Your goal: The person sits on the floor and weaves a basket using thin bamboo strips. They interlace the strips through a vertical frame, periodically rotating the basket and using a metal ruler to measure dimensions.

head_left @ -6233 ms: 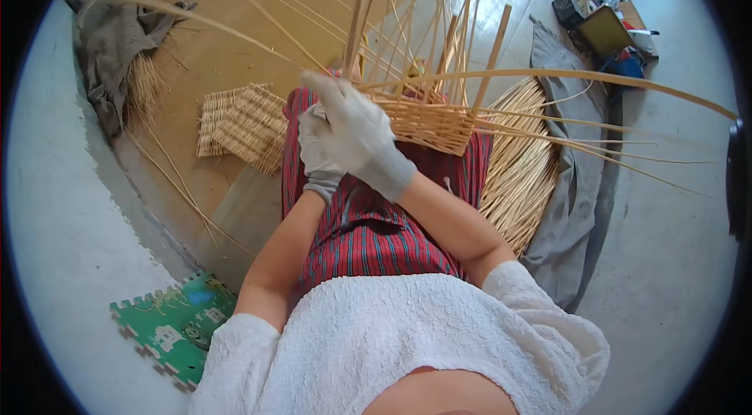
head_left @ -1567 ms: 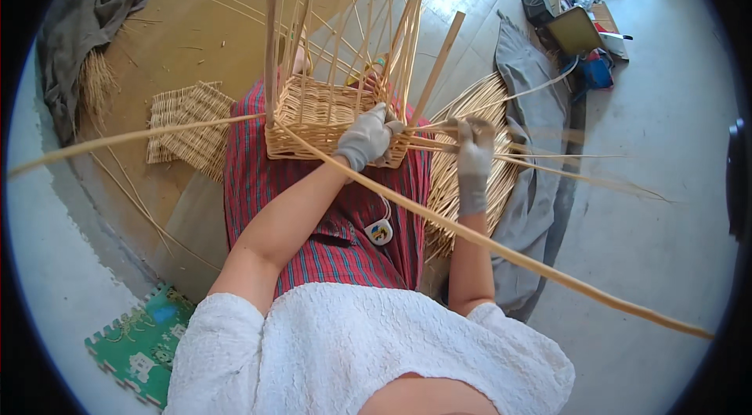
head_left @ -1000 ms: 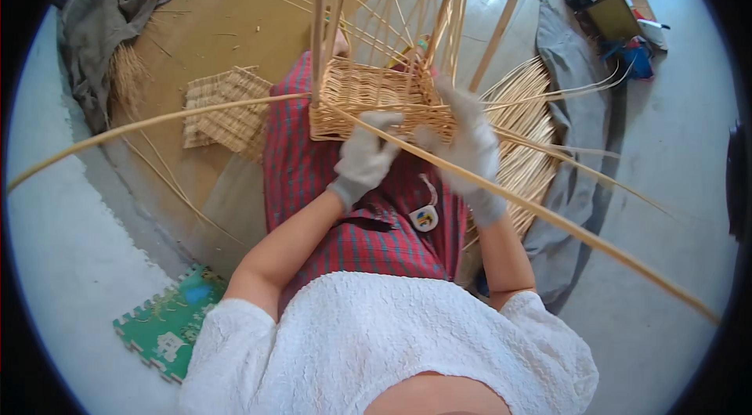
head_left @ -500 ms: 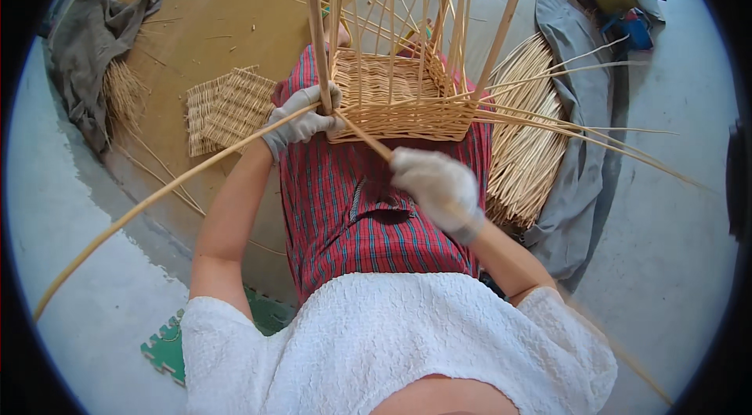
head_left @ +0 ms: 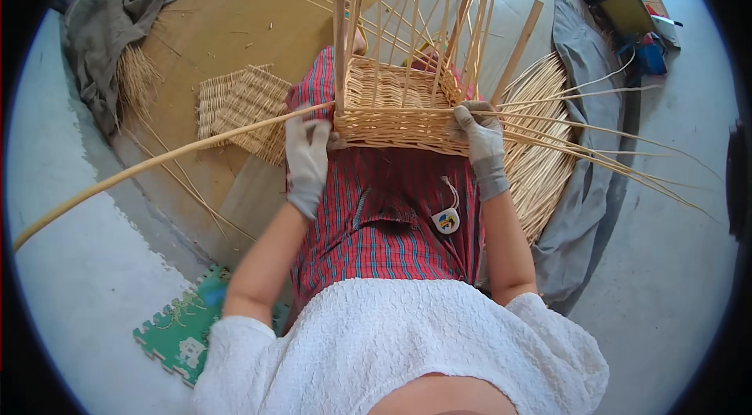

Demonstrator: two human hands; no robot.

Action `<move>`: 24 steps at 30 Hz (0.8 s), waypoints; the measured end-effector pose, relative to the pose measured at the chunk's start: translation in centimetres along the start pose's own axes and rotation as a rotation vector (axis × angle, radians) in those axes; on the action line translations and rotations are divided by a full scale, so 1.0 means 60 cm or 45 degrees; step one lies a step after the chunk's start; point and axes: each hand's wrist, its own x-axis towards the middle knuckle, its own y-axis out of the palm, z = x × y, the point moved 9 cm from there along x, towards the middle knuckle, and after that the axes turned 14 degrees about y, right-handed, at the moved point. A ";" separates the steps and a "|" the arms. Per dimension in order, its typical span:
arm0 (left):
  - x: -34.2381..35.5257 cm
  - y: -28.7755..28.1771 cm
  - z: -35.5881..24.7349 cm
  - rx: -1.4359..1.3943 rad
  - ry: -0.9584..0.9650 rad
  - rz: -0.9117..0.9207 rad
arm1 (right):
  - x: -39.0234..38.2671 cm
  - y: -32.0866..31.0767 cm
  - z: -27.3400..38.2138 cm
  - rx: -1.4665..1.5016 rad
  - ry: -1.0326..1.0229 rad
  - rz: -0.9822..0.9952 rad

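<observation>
Our wicker basket (head_left: 403, 131) sits on the red striped cloth (head_left: 368, 250) over our lap. Our right hand (head_left: 481, 141) grips the right end of its near wall; our left hand (head_left: 308, 155) has bent fingers at the near left corner, and we cannot tell whether it grips. Between our forearms there is room. A thick rod (head_left: 157, 160) juts far out left; loose strands (head_left: 603, 156) fan right, beyond the edge of the reed bundle (head_left: 539, 184).
</observation>
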 end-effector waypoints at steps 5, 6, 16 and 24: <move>0.012 0.127 -0.081 0.471 -0.028 0.354 | -0.004 0.002 -0.011 0.052 0.065 0.051; 0.025 0.138 -0.055 0.505 -0.192 0.426 | -0.005 0.001 -0.018 0.014 0.079 0.046; 0.042 0.143 0.041 0.616 -0.193 0.415 | -0.026 0.333 0.219 -1.438 -1.169 -0.113; 0.057 0.149 0.028 0.767 -0.223 0.559 | -0.063 0.049 0.003 0.021 -0.829 0.030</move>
